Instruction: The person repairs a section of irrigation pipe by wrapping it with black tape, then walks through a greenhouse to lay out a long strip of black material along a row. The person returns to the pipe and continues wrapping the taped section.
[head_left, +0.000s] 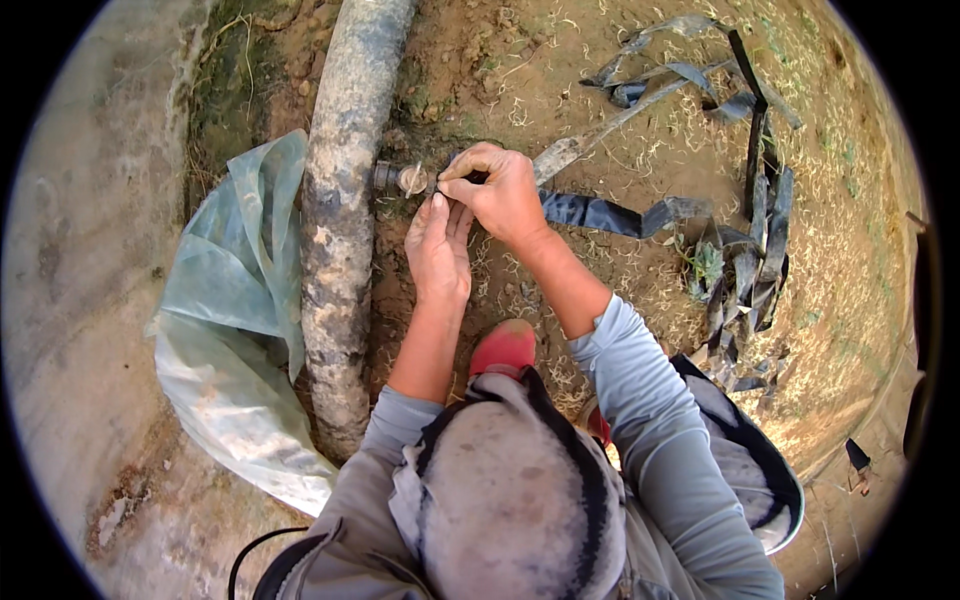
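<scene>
A small valve fitting sticks out from the right side of a thick, mottled grey pipe lying on the soil. At the fitting's outer end, my right hand pinches with thumb and forefinger; a dark bit shows between them. From behind this hand a flat black hose runs off to the right. Just below, my left hand is closed, palm turned up, its thumb tip against the same joint. The fingers cover most of the place where hose and fitting meet.
Left of the pipe lies a crumpled clear plastic sheet, beside a concrete strip. Tangled old flat tape lies on the soil at the right. A red shoe of mine stands below my hands.
</scene>
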